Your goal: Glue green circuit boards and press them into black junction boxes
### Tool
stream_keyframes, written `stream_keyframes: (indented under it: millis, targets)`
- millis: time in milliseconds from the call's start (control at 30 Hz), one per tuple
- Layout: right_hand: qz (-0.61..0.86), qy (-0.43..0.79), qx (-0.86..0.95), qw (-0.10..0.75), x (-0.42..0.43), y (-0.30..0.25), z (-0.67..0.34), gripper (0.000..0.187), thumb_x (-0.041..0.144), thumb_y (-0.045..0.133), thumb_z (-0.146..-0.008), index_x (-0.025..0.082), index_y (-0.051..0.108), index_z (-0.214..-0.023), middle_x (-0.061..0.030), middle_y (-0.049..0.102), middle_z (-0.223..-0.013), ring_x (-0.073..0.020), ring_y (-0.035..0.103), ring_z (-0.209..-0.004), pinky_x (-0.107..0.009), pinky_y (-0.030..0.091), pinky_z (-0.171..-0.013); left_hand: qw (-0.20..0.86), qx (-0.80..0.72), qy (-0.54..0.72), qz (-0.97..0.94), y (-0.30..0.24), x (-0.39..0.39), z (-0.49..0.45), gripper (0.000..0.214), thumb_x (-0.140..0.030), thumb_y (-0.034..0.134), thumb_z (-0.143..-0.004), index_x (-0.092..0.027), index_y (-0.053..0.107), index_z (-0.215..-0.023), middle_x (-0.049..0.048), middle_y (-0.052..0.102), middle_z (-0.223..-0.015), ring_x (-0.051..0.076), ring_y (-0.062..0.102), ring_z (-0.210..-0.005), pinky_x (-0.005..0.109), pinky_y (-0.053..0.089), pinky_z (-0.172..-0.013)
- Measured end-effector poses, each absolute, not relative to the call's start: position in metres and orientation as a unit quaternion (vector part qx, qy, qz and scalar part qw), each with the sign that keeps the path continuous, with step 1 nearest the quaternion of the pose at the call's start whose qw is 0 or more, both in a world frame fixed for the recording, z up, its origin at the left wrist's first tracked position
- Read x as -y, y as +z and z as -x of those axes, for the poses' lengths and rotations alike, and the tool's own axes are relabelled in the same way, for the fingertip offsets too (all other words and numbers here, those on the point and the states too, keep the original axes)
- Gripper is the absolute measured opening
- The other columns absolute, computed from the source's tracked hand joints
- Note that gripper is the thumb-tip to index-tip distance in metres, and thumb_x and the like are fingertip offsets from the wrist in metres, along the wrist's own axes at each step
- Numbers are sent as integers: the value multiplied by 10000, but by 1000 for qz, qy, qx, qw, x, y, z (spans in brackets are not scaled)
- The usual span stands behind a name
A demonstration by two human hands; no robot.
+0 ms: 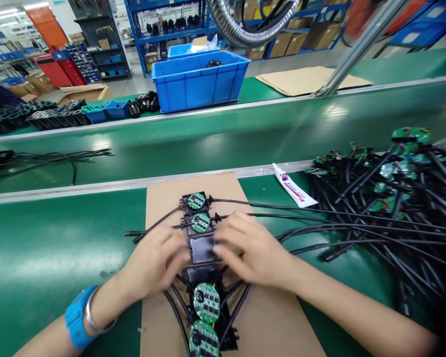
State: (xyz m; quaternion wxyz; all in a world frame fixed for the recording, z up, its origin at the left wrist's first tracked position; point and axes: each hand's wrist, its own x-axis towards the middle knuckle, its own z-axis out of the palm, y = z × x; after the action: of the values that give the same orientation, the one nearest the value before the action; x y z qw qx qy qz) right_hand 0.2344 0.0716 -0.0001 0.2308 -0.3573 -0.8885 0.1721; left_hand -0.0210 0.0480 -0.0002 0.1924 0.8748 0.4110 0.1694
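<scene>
A row of small black housings lies on a brown cardboard sheet [163, 198] in front of me. Some carry round green circuit boards [196, 201], [206, 301], and black cables run out of them. My left hand [156, 265] and my right hand [250, 248] close in from both sides on one black housing [202, 249] in the middle of the row, which shows no board. Both hands' fingers curl against its sides. My left wrist wears a blue band and a metal bangle.
A heap of black cables with green boards [390, 183] lies to the right. A white tube [293, 187] rests by the conveyor rail. Across the green belt stand a blue bin [198, 82], small black parts [52, 116] and flat cardboard [308, 79].
</scene>
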Motion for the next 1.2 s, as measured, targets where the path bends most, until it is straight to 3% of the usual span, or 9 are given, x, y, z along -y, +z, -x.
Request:
stream_keyframes:
  millis: [100, 167, 300, 467, 600, 733, 900, 1000, 1200]
  targets:
    - [314, 259, 894, 186, -36, 7, -219, 273, 424, 653, -747, 172, 618, -845, -76, 512, -902, -235, 432, -890, -395, 412, -787, 354, -341, 148, -858, 3, -28, 22, 213, -333, 626, -848, -205, 553, -1002, 53, 569, -991, 196, 545, -904, 314, 469, -771]
    - [297, 279, 895, 183, -20, 3, -210, 268, 383, 693, -694, 171, 586, -820, -71, 486, -941, -233, 415, -913, -394, 404, -807, 393, -348, 149, -838, 0, -21, 23, 269, -358, 669, -823, -203, 544, -1003, 52, 561, -1007, 188, 545, -903, 301, 467, -760]
    - [255, 236, 914, 210, -11, -4, -209, 85, 257, 608, -778, 190, 557, -774, -50, 479, -923, -199, 431, -872, -350, 393, -761, 410, -345, 157, -830, -2, -20, 24, 223, -312, 666, -833, -196, 560, -992, 52, 578, -994, 179, 556, -901, 290, 470, -771]
    - [326, 290, 877, 200, -40, 4, -237, 285, 417, 614, -844, 185, 537, -990, -58, 559, -941, -166, 524, -828, -286, 443, -713, 361, -392, 204, -821, 4, -30, 23, 174, -182, 590, -868, -207, 583, -1040, 37, 646, -966, 159, 608, -875, 279, 496, -778]
    - [358, 258, 871, 218, -68, -8, -252, 99, 251, 501, -912, 183, 543, -971, -61, 623, -937, -170, 575, -857, -306, 462, -775, 267, -455, 240, -815, -7, -42, 18, 175, -184, 605, -858, -192, 592, -1032, 31, 672, -937, 156, 636, -814, 284, 518, -755]
    - [360, 198, 891, 192, -77, -28, -250, 136, 249, 502, -908, 175, 609, -946, -82, 635, -927, -203, 577, -889, -349, 470, -805, 218, -481, 178, -830, -21, -47, 14, 125, -169, 597, -858, -188, 604, -982, 27, 684, -900, 181, 641, -807, 316, 519, -749]
    - [379, 128, 898, 181, -66, -18, -250, 240, 268, 548, -873, 171, 622, -1079, -111, 610, -1000, -256, 508, -980, -431, 429, -855, 142, -474, 189, -848, -13, -37, 20, 124, -261, 560, -897, -185, 588, -991, 76, 642, -985, 244, 569, -957, 394, 468, -833]
    - [360, 156, 895, 211, -42, 0, -243, 213, 255, 507, -880, 162, 629, -1028, -103, 587, -930, -234, 481, -894, -402, 422, -787, 230, -402, 182, -867, 1, -23, 27, 145, -296, 523, -914, -198, 564, -1013, 75, 616, -981, 214, 561, -907, 348, 455, -792]
    - [304, 270, 896, 179, 16, 4, -206, 310, 491, 637, -734, 189, 591, -786, -75, 525, -895, -246, 424, -892, -406, 396, -772, 326, -353, 136, -866, 2, 5, 28, 593, -676, 656, -696, -193, 537, -1018, 88, 593, -986, 246, 532, -892, 372, 411, -816]
